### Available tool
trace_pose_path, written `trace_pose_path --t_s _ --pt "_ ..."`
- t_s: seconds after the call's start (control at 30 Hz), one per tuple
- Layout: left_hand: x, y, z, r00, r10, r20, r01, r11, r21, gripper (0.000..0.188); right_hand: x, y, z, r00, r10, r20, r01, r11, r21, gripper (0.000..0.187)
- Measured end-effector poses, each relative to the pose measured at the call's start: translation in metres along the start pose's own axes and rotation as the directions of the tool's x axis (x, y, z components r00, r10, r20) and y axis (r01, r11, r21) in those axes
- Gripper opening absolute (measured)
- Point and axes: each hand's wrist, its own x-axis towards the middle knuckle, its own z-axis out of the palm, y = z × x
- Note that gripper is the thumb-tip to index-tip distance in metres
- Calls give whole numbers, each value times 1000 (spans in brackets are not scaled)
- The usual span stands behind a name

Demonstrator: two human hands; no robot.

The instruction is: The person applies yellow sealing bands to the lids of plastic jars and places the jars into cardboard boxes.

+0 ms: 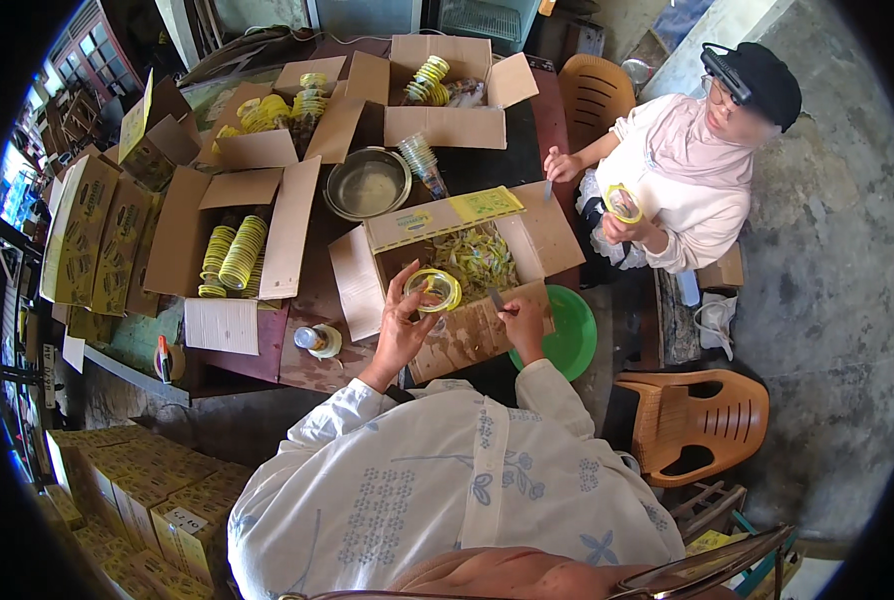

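Observation:
My left hand [404, 325] is closed around a clear plastic cup with a yellow rim [447, 282], its open mouth turned up toward me. Close by on the right, my right hand [524, 325] grips a small knife [495, 298], the blade pointing toward the cup but apart from it. Both hands are over the near flaps of an open cardboard box [444, 214]. Yellow and clear plastic scraps [474, 257] fill that box. A green basin [570, 335] lies just right of my right hand, partly hidden by the box flap and my forearm.
At the right a co-worker [692, 180] holds another yellow-rimmed cup and a blade. Boxes with stacked yellow-rimmed cups [239, 255] stand left and behind. A metal bowl [368, 184], a cup stack [422, 163] and a small bottle [317, 340] are on the table. An orange chair [692, 420] stands right.

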Motion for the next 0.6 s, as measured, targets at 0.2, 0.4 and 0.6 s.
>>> trace_pose_path --t_s 0.2,0.4,0.6 --pt "-5 -2 4 1000 8 -11 -9 1000 -24 26 3 -11 0 986 151 70 -158 981 113 20" --pt "-6 13 4 1000 7 26 -14 965 263 25 -2 -31 -5 986 -116 -121 140 965 220 14" --pt "-9 1 10 996 92 -16 -78 907 414 26 -28 -132 -57 929 -285 -236 351 882 316 29"
